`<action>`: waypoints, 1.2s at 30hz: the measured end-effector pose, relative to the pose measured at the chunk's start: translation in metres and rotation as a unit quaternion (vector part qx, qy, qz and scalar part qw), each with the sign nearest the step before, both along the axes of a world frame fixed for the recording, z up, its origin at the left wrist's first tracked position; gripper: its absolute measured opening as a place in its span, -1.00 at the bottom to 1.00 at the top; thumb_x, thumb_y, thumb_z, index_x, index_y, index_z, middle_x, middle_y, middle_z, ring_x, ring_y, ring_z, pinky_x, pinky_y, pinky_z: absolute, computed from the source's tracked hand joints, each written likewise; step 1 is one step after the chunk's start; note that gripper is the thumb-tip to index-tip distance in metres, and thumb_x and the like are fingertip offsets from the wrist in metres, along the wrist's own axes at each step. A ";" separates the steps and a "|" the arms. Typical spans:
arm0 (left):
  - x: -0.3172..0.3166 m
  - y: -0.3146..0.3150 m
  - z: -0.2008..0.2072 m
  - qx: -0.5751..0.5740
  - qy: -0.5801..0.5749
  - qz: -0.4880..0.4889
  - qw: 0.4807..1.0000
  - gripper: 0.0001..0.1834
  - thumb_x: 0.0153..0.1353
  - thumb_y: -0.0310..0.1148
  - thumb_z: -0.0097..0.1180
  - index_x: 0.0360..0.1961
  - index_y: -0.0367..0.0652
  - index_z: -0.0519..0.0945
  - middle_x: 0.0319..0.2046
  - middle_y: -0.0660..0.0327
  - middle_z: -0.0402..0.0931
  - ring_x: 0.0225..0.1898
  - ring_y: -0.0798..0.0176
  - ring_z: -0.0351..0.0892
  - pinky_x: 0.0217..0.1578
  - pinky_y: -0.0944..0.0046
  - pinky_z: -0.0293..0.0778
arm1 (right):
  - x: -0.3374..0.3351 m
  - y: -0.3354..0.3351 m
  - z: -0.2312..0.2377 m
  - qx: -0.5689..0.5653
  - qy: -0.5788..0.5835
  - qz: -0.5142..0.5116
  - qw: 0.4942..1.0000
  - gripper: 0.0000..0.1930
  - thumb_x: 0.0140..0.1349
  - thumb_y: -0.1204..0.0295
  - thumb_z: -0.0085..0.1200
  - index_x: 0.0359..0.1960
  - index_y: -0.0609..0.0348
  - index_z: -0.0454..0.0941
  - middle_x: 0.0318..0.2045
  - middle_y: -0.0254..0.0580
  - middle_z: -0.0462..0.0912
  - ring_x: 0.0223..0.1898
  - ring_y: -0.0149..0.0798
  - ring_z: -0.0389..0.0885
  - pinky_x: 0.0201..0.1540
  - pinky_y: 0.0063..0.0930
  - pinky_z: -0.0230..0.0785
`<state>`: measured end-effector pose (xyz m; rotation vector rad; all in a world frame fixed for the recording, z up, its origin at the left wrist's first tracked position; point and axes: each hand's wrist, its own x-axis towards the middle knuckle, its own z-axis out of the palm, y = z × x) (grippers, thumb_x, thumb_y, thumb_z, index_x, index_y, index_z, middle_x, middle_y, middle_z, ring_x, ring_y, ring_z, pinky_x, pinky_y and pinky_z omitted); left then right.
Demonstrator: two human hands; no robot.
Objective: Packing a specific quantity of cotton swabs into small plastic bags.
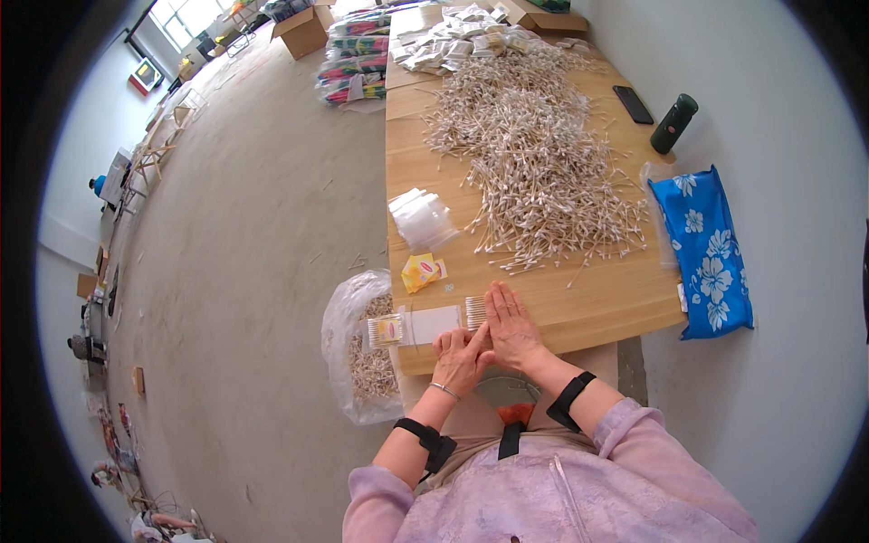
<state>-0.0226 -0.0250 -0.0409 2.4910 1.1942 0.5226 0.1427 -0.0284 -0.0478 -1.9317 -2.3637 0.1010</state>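
Note:
My right hand lies flat near the table's front edge, its fingers straight and held side by side. Against its left side is a neat row of cotton swabs; how far the row runs under the hand is hidden. My left hand is just in front of the row, index finger stretched toward my right hand and the other fingers partly bent. Nothing shows in its grasp. Left of the row lies a flat white rectangular piece. Beyond that, a small pack of cotton swabs with a yellow label sits at the table's left edge.
A big heap of loose cotton swabs covers the table's middle, with filled packets behind. Clear bags and yellow cards lie left. A phone, dark bottle and blue floral pouch line the right. A plastic bag of swabs is at left.

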 end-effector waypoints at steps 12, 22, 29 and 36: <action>0.002 0.000 -0.005 0.009 -0.011 0.002 1.000 -0.34 0.20 0.07 -0.02 0.25 -0.05 0.34 -0.17 0.16 0.35 -0.09 0.08 0.27 0.04 0.07 0.05 | 0.002 -0.002 -0.002 -0.009 0.032 0.003 0.999 0.14 -0.07 -0.14 0.12 0.35 0.45 -0.16 0.39 0.22 -0.18 0.44 0.07 -0.28 0.45 -0.14 -0.44; 0.004 0.003 -0.004 -0.009 0.011 0.000 1.000 -0.30 0.21 0.10 -0.05 0.28 -0.07 0.29 -0.17 0.15 0.36 -0.07 0.08 0.28 0.06 0.07 0.04 | 0.002 -0.001 -0.007 0.031 0.012 0.004 0.999 0.13 -0.06 -0.14 0.11 0.34 0.45 -0.15 0.38 0.23 -0.16 0.44 0.08 -0.27 0.45 -0.14 -0.43; 0.008 0.003 0.000 -0.024 0.020 0.023 0.999 -0.34 0.20 0.02 0.00 0.26 -0.08 0.28 -0.21 0.14 0.35 -0.09 0.07 0.27 0.06 0.04 0.02 | 0.003 -0.002 -0.002 0.004 -0.001 0.005 1.000 0.11 -0.06 -0.10 0.12 0.35 0.45 -0.16 0.39 0.24 -0.17 0.44 0.08 -0.27 0.45 -0.13 -0.43; 0.009 0.005 0.002 -0.028 0.013 0.027 0.999 -0.34 0.21 0.02 0.00 0.26 -0.08 0.28 -0.23 0.16 0.36 -0.11 0.10 0.28 0.05 0.05 0.02 | 0.003 -0.001 -0.001 0.004 0.036 0.003 0.999 0.11 -0.06 -0.08 0.13 0.35 0.45 -0.17 0.38 0.24 -0.17 0.44 0.08 -0.26 0.45 -0.13 -0.42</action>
